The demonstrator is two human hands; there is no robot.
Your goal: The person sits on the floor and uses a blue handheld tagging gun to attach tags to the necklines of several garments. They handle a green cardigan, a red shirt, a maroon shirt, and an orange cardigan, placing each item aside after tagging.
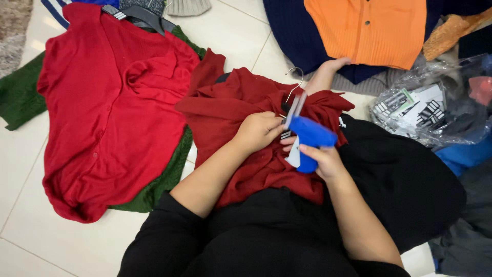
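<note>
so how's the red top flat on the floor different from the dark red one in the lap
The bright red cardigan lies spread open on the tiled floor, over a green garment; the dark red garment is bunched up on the person's lap. The cardigan is untouched, while the left hand pinches the dark red one and the right hand holds a blue tagging gun against it. Both are red knit tops.
</note>
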